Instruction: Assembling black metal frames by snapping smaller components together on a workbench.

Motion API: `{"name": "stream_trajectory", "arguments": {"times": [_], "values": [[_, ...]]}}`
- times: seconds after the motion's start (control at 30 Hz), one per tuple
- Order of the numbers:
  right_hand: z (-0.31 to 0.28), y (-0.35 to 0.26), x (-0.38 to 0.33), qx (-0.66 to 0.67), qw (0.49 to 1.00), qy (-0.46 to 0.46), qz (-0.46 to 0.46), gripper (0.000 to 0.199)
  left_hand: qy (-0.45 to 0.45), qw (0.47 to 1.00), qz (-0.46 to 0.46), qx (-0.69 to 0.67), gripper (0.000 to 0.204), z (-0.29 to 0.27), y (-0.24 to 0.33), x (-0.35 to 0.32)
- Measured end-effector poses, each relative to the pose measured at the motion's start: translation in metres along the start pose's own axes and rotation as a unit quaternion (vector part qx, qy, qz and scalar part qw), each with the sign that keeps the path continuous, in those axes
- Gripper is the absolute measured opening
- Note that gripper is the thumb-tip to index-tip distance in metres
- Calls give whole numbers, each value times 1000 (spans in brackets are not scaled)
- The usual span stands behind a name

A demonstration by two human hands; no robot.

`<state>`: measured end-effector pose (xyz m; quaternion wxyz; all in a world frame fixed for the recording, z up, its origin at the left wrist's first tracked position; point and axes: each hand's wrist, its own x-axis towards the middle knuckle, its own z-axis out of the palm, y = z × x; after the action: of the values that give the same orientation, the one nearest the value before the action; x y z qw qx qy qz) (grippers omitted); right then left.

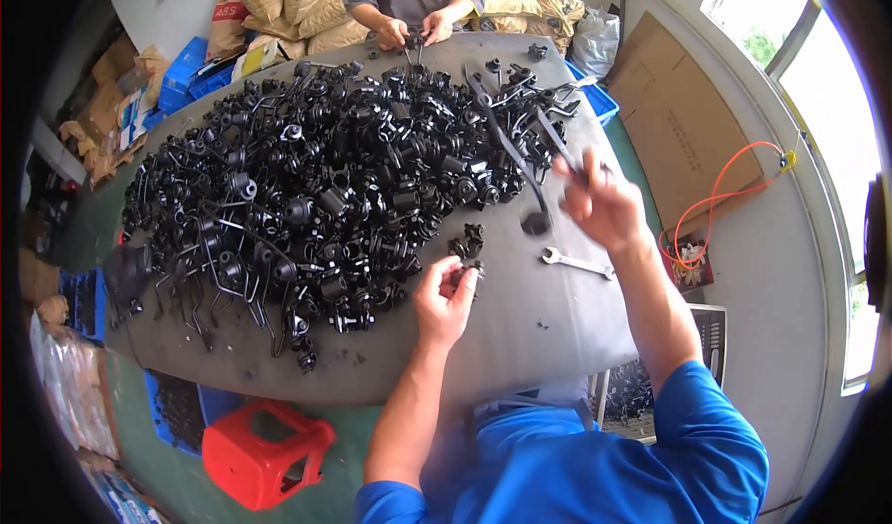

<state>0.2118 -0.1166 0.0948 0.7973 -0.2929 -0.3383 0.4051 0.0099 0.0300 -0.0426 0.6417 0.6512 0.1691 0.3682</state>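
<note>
My left hand (440, 312) is closed around a small black part (472, 275), pinched between thumb and fingers above the near part of the table. Just beyond it lie a few more small black pieces (466, 242). My right hand (604, 203) is raised over the table's right side, its fingers closed on a long, flat, dark strip-like tool (556, 138) that points toward the far side; its exact kind is unclear. A silver open-ended wrench (578, 263) lies below that hand. Left of it is a long black bar (511, 148) with a broad end.
A big heap of black metal-and-rubber parts (316, 166) covers much of the grey table (520, 338). Across it, another person's hands (413, 36) hold a part. A red stool (255, 450) and blue bin (186, 412) stand at the near left; cardboard (669, 124) leans at right.
</note>
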Motion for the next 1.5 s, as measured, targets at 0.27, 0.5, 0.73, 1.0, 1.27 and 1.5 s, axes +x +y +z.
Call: {"name": "stream_trajectory", "arguments": {"times": [0.27,0.5,0.73,1.0,1.27,1.5], "values": [[11,75,-152,37,940,274,199,6,1,997,79,9,22,-4,-2,1],[46,93,-137,-75,921,160,348,14,-86,996,8,-19,24,5,24,2],[47,59,-126,-534,831,137,70,27,-220,973,-59,-48,30,28,71,-6],[14,73,-150,-311,920,226,79,16,-183,981,7,60,26,80,63,-20],[2,66,-150,-201,939,206,187,18,-177,970,84,140,30,75,40,-21],[-5,65,-143,-104,923,257,267,11,-174,974,53,137,37,75,42,-22]]}}
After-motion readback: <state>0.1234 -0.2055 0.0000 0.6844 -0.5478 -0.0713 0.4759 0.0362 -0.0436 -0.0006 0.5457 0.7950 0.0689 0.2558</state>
